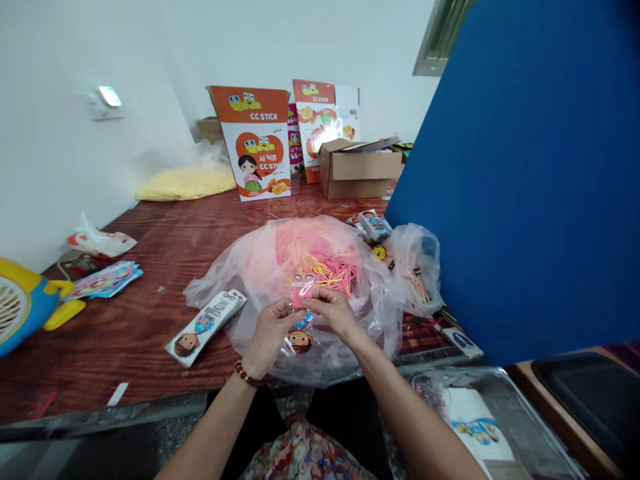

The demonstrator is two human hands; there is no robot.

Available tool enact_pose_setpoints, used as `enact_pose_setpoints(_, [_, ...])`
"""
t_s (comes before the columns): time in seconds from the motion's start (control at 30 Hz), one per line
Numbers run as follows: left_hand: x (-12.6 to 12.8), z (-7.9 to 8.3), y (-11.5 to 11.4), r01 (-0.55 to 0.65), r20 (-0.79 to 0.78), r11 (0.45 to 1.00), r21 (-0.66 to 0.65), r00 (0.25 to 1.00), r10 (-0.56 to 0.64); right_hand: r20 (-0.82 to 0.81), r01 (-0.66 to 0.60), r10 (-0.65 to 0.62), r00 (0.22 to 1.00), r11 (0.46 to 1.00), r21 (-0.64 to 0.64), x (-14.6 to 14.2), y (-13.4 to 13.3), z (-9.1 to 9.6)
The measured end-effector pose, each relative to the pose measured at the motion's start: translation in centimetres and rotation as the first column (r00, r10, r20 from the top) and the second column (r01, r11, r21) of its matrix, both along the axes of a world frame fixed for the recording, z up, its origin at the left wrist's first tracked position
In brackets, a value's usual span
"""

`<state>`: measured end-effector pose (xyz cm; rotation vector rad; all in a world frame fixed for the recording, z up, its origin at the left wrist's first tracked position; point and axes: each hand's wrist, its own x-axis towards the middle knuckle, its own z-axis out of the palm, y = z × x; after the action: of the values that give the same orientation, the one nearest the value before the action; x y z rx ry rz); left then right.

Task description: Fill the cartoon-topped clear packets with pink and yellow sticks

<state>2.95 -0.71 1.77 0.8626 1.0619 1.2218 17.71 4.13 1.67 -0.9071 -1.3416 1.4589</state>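
- Printed packet (301, 315): a small cartoon-face sleeve with pink sticks standing out of its top. You hold it upright between both hands, over the near edge of the plastic bag.
- Left hand (267, 337): fingers closed on the packet's left side; bead bracelet (247, 375) at the wrist.
- Right hand (335, 313): fingertips pinched on the packet's upper right edge.
- Plastic bag (240, 277): clear and spread open on the tabletop (165, 240), directly behind your hands.
- Loose sticks (320, 257): a pink and yellow heap inside the bag.
- Filled packet (206, 327): lying flat, just left of the bag.
- Flat wrappers (105, 280): a small pile, well to the left.
- Display boxes (257, 143): orange, upright at the far edge.
- Cardboard box (357, 170): open, beside them.
- Blue panel (530, 173): stands along the right side.
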Motion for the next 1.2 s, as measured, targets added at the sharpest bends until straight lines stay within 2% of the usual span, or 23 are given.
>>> enact_pose_setpoints(0.07, [-0.3,0.1,-0.3,0.007,-0.011,1.0,-0.022,1.0,-0.007,0.031,0.029,-0.031,0.999,0.998,0.063,0.4,0.5,0.9])
enact_pose_setpoints(0.13, [-0.7,0.5,-0.7,0.028,-0.034,0.999,-0.029,0.999,-0.029,0.097,0.057,-0.076,0.992,0.982,0.181,0.8,1.2,2.4])
enact_pose_setpoints(0.23, [-1.2,0.9,-0.9,0.038,-0.119,0.999,0.008,0.992,-0.037,0.292,-0.064,-0.053,0.955,0.924,0.378,1.0,2.3,4.7])
enact_pose_setpoints(0.3, [-1.5,0.9,-1.0,0.031,-0.175,0.999,0.034,0.984,-0.025,0.399,-0.167,-0.02,0.917,0.888,0.429,0.8,3.1,5.8])
enact_pose_setpoints(0.4, [-2.0,0.8,-1.2,0.046,-0.229,0.997,0.064,0.973,-0.03,0.485,-0.286,0.096,0.869,0.898,0.334,0.5,3.9,6.8])
enact_pose_setpoints(0.47, [-2.3,0.6,-1.5,0.074,-0.259,0.994,0.083,0.965,-0.05,0.499,-0.356,0.232,0.835,0.92,0.167,0.5,4.2,7.2])
enact_pose_setpoints(0.53, [-2.5,0.5,-1.9,0.102,-0.296,0.991,0.091,0.952,-0.071,0.487,-0.394,0.345,0.802,0.919,-0.003,0.7,4.3,7.5])
enact_pose_setpoints(0.63, [-2.4,0.1,-2.4,0.117,-0.377,0.986,0.114,0.924,-0.066,0.468,-0.409,0.424,0.776,0.902,-0.139,1.1,4.2,7.6])
enact_pose_setpoints(0.73, [-2.2,-0.8,-2.6,0.121,-0.436,0.981,0.152,0.899,-0.044,0.483,-0.438,0.458,0.746,0.884,-0.162,1.3,4.1,7.1])
enact_pose_setpoints(0.83, [-2.2,-1.5,-2.5,0.129,-0.43,0.982,0.137,0.901,-0.059,0.568,-0.483,0.461,0.682,0.867,-0.123,1.1,4.1,6.6])
enact_pose_setpoints(0.97, [-2.7,-1.3,-2.2,0.164,-0.328,0.985,0.06,0.935,-0.136,0.733,-0.537,0.356,0.579,0.843,0.015,0.6,4.2,6.7])
enact_pose_setpoints(1.0, [-2.8,-1.2,-2.2,0.165,-0.286,0.986,0.035,0.946,-0.149,0.754,-0.546,0.316,0.577,0.835,0.068,0.5,4.1,6.7])
enact_pose_setpoints(1.07, [-3.0,-0.9,-2.1,0.155,-0.198,0.988,-0.018,0.968,-0.156,0.737,-0.541,0.267,0.621,0.826,0.157,0.4,4.0,6.8])
enact_pose_setpoints(1.13, [-3.3,-0.8,-2.2,0.144,-0.123,0.988,-0.057,0.981,-0.15,0.622,-0.509,0.303,0.722,0.841,0.181,0.2,4.0,6.7])
enact_pose_setpoints(1.2, [-3.6,-0.8,-2.3,0.141,-0.081,0.987,-0.075,0.986,-0.147,0.4,-0.432,0.342,0.85,0.888,0.156,0.1,4.0,6.8])
